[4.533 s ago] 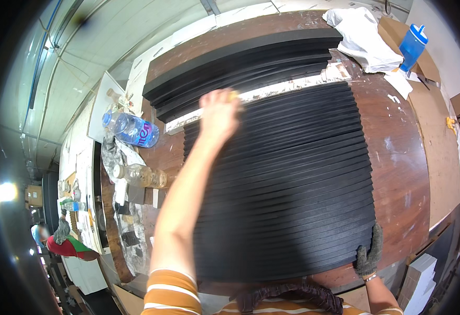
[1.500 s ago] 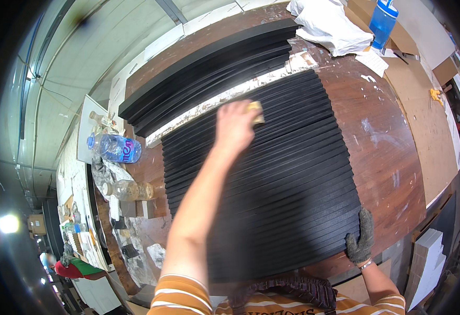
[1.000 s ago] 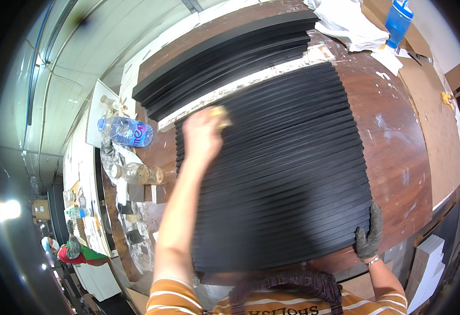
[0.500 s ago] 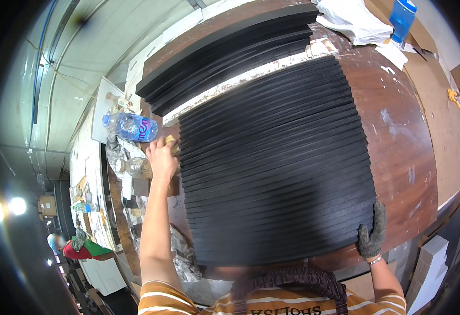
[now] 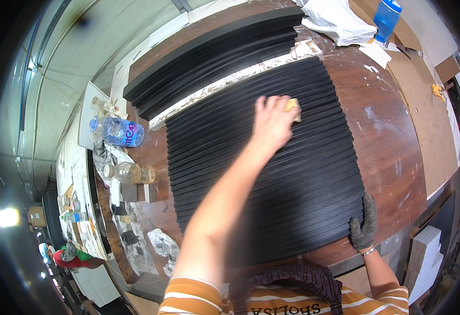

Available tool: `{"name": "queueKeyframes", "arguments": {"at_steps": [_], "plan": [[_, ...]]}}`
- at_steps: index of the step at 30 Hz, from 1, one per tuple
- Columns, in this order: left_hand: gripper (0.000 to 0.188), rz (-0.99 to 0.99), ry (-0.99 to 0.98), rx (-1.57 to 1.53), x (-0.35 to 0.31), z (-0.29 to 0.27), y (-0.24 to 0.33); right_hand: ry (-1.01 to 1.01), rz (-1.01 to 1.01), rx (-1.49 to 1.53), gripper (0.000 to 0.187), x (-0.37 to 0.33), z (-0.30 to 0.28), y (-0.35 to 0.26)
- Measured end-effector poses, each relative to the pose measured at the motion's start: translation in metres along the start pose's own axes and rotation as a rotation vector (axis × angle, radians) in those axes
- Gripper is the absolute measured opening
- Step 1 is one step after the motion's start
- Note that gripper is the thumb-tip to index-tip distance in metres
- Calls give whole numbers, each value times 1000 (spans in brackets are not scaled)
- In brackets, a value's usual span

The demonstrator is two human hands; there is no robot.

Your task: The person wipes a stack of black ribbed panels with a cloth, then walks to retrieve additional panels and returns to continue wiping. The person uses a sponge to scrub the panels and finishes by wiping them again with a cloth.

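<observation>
Rows of black strips [image 5: 261, 173] lie side by side on the brown table, forming one wide ribbed surface. My bare left hand [image 5: 273, 122] is over the far middle of these strips, its fingers closed on a small yellow sponge [image 5: 292, 109] that appears pressed to them. At the near right corner, my right hand [image 5: 365, 223] in a dark grey knitted glove rests against the ends of the strips. Its thumb stands apart from the fingers, and I see nothing held in it.
Beyond a pale, paint-smeared bar [image 5: 230, 84] lies a stack of longer black strips [image 5: 214, 50]. Left stand a large clear bottle [image 5: 117, 131] and a smaller bottle [image 5: 130, 172]. A blue tumbler [image 5: 387, 20] and white cloth [image 5: 337, 22] are far right. Another person [image 5: 75, 257] is at far left.
My left hand has swept right with the sponge, from the strips' left edge to their far middle. My right hand stays at the near right corner. The whole view has shifted slightly.
</observation>
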State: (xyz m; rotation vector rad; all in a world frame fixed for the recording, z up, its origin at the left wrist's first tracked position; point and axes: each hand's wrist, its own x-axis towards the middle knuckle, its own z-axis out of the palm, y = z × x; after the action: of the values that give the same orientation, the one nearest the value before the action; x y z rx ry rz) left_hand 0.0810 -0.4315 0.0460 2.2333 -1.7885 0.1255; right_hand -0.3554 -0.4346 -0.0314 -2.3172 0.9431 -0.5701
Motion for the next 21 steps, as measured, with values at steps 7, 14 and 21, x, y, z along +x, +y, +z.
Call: {"name": "queueKeyframes", "arguments": {"at_steps": [7, 14, 21], "plan": [[35, -161, 22, 207, -148, -59, -120, 28, -19, 1, 71, 3, -1, -3], [45, -687, -219, 477, -241, -119, -172, 40, -37, 11, 70, 7, -4, -9], [41, -197, 27, 283, -119, -67, -108, 48, -29, 67, 72, 12, -7, -15]]}}
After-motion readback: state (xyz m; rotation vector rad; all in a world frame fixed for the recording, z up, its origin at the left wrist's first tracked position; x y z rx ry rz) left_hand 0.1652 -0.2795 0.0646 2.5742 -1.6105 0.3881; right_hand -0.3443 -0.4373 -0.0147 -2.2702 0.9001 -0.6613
